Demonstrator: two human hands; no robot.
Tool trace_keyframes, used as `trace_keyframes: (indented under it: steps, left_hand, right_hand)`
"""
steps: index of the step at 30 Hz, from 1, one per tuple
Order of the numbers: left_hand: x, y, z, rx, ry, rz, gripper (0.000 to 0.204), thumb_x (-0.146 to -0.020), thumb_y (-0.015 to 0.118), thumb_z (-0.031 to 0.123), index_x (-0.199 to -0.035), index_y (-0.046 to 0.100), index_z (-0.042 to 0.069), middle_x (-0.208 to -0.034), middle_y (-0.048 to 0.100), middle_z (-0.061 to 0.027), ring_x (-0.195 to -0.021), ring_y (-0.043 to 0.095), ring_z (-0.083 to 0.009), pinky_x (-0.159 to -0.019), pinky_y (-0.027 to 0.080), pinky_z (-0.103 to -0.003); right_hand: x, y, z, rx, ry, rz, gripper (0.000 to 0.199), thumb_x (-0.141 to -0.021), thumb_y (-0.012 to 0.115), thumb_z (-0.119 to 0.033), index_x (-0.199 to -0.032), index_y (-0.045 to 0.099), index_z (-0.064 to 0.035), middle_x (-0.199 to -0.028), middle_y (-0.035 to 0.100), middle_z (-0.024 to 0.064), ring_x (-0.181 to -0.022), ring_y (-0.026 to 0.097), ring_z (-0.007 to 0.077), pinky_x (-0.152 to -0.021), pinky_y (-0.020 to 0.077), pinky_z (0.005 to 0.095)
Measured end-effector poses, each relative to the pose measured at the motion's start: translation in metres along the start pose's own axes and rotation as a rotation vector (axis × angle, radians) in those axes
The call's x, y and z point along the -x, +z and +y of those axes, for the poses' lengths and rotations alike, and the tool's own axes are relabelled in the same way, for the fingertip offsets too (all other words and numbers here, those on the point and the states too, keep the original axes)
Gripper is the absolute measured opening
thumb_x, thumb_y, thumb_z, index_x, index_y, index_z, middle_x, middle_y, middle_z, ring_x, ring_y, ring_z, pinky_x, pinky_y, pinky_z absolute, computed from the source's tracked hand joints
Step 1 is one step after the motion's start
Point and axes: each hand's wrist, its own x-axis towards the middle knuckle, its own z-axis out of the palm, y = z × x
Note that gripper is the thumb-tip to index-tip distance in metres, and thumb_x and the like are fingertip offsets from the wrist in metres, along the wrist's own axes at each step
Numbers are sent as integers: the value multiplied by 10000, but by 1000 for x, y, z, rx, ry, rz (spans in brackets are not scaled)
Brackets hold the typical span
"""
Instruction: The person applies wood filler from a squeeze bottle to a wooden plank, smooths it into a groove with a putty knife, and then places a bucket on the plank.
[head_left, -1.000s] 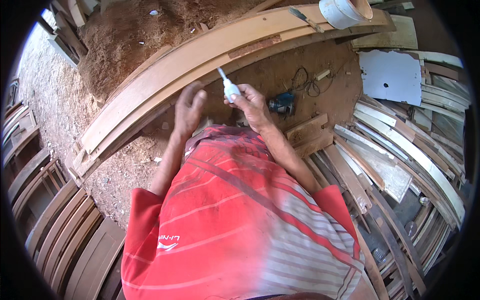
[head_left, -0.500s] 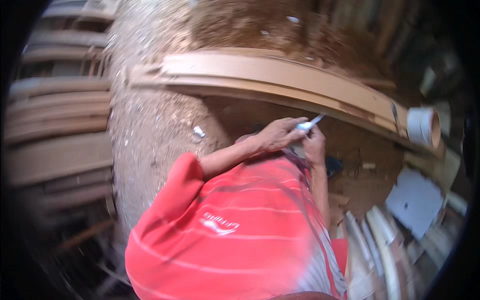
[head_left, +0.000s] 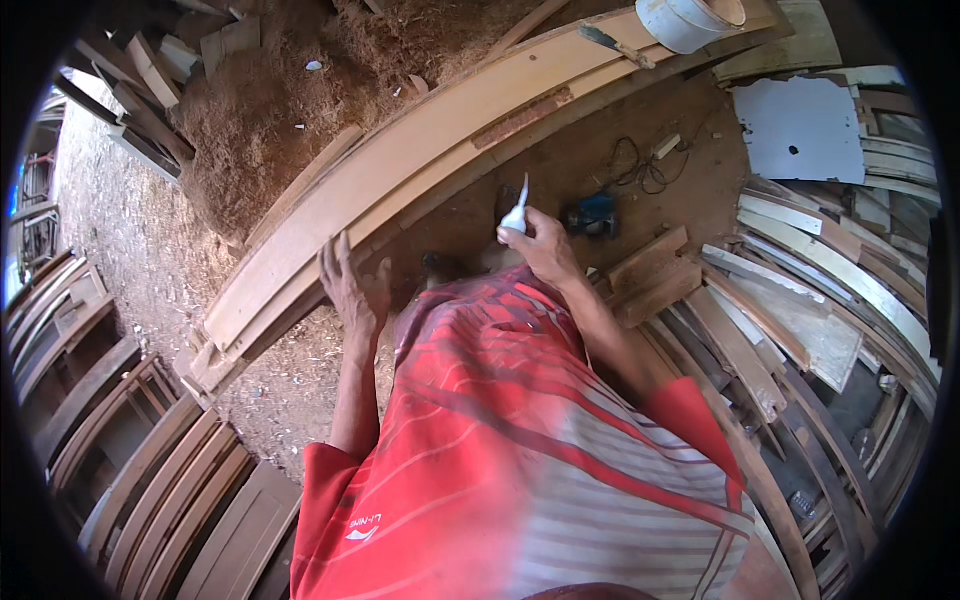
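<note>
— While my right hand (head_left: 545, 245) is closed round the white squeeze bottle (head_left: 516, 212), its nozzle points up over the dark bench (head_left: 560, 170).
— And your left?
— My left hand (head_left: 352, 285) lies flat, fingers spread, holding nothing, on the long wooden frame piece (head_left: 420, 150).

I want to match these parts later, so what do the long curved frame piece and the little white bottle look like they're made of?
The curved frame piece looks like bare, unfinished wood: pale tan, matt, with sawdust heaped behind it. The white bottle in the right hand is probably soft plastic, smooth with a thin tapered nozzle. The left hand rests at the frame's edge.
</note>
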Motion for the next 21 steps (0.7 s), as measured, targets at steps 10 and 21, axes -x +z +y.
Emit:
trace_keyframes:
  steps: [10, 21]
  left_hand:
    - [-24, 37, -5, -248, -107, -107, 1009, -871, 822, 357, -1624, 239, 26, -1622, 228, -369, -1518, 223, -512, -1233, 248, -568]
    - [-35, 39, 2, -229, -326, -216, 947, -923, 764, 305, -1636, 207, 25, -1659, 120, -362, -1556, 127, -487, -1261, 173, -563]
  right_hand:
    - [16, -20, 48, -17, 216, -73, 263, -907, 765, -232, -1045, 704, -16, -959, 697, 141, -890, 682, 280, -827, 537, 385]
    - [-32, -78, 45, 204, -57, -137, 280, -893, 786, -212, -1052, 694, -1, -982, 703, 148, -896, 696, 330, -784, 559, 389]
